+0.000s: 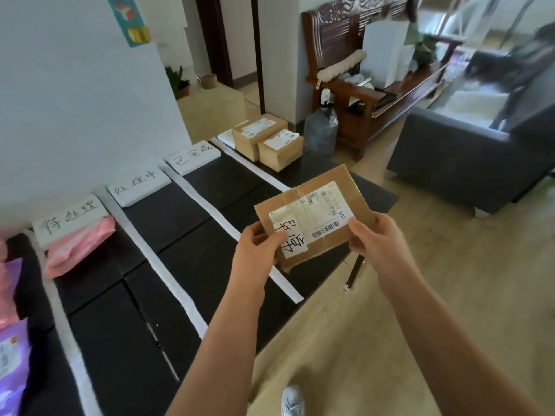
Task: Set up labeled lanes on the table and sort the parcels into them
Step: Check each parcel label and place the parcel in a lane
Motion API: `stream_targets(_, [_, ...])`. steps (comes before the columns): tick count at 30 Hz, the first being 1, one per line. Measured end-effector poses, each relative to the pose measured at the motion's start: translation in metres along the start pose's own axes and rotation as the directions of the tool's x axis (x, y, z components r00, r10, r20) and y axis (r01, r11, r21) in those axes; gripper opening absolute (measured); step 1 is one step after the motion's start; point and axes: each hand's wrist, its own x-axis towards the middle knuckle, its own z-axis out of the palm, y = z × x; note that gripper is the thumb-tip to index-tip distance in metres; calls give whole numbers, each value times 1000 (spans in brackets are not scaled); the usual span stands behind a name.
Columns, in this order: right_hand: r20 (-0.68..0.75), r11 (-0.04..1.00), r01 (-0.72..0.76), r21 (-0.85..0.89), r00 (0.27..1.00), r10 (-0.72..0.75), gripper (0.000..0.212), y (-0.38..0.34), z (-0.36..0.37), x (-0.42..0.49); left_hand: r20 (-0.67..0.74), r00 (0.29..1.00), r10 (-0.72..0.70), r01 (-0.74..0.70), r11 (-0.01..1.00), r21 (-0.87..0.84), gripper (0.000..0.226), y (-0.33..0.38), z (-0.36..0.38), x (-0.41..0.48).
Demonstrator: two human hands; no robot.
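Both thumbs are pressing down on the top face of a flat cardboard parcel (327,190), with the other fingers curling underneath, mostly out of sight. The left hand (258,250) is pinching the near left corner, its thumb lying partly over a white handwritten sticker (292,244). The right hand (377,238) is pinching the near right corner, just beside a printed shipping label (324,208). The parcel is hanging tilted in the air above the near edge of the black table (168,217), touching only the two hands. Four white strips (156,265) are running across the table from the wall side toward the near edge, the farthest passing behind the parcel. Four white label cards (138,186) are lying at the wall ends of the lanes, three readable and the farthest mostly hidden. Two cardboard boxes (258,135) are sitting close together in the farthest lane, near the table's far end. One pink mailer (81,247) is lying in the lane nearest the camera, touching that lane's card, and the two lanes between are showing black tabletop. More pink and purple mailers (12,370) are being cut off at the left, so their number cannot be told. Bare floor (420,295) is stretching between the table's near edge and one grey sofa (450,163)
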Motion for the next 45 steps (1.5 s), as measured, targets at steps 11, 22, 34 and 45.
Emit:
stream_targets(11, [-25,997,-58,-57,998,57,35,-14,3,156,48,996,-74,71,996,52,55,23,70,124])
stream_targets(22, [92,975,-102,-196,988,122,50,-17,37,355,-57,981,-186,190,978,88,54,53,149,262])
stream_targets(34, [286,893,-65,-445,935,211,51,-14,70,476,-173,932,-319,331,943,42,55,48,185,354])
stream_targets(45, [354,889,-42,-455,908,224,47,-17,91,486,-231,922,-312,313,949,-32,44,48,185,372])
